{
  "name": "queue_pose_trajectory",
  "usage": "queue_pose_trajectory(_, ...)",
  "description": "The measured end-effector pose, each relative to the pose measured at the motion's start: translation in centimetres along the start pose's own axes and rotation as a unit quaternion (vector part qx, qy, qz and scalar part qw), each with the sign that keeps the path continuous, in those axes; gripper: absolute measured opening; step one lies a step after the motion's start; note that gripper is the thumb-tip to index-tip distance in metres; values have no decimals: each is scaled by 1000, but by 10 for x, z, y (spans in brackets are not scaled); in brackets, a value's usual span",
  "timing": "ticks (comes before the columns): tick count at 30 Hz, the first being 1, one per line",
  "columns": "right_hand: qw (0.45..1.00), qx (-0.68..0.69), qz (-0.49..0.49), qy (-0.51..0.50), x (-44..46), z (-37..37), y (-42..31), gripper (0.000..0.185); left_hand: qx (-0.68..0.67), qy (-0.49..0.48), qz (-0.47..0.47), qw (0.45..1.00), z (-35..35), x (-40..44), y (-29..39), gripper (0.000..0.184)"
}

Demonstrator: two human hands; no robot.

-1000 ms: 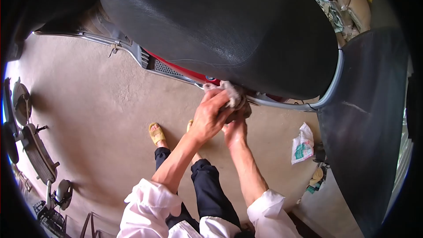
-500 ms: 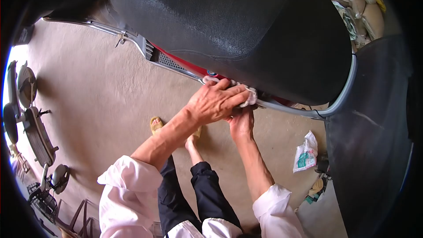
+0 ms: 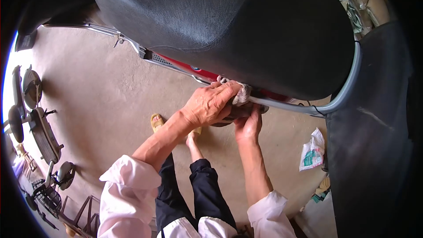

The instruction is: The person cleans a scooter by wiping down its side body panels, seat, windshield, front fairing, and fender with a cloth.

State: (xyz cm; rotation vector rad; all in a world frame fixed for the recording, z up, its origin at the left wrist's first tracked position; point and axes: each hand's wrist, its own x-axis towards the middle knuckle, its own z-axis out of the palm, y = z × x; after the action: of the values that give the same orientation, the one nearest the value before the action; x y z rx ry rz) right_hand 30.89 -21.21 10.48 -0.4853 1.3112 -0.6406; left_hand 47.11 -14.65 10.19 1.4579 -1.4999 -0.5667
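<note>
My left hand (image 3: 211, 103) is closed over a greyish-white rag (image 3: 242, 95). It presses the rag against the red side panel (image 3: 178, 63) of a scooter, just under the black seat (image 3: 176, 13). Below the rag, a dark elongated part (image 3: 240, 112) sticks out toward me. My right hand (image 3: 249, 125) grips this part from underneath, thumb up along its side; the other fingers are mostly hidden. A grey rail (image 3: 299, 107) runs from beside the rag around the rear of the seat.
A black sheet-like cover (image 3: 374, 128) hangs at the right. On the floor lies a white plastic bag (image 3: 313, 150). Another two-wheeler (image 3: 45, 136) stands at the far left, with a brown metal frame (image 3: 81, 213) near it. Stuffed sacks (image 3: 376, 9) are piled at the upper right.
My left hand has shifted slightly left and down, its fingers more curled on the rag. My right hand has moved a little right and down, and the dark part shows more. The view has shifted slightly.
</note>
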Motion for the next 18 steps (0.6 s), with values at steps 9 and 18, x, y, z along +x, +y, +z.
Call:
queue_pose_trajectory(9, 955, -295, 34, -6, 12, -23, 27, 55, -161, 192, -272, 929, 82, -89, -10, 57)
queue_pose_trajectory(18, 988, 98, 25, -119, -4, -97, -36, 65, -632, 312, -456, 543, 126, -26, 85, 35)
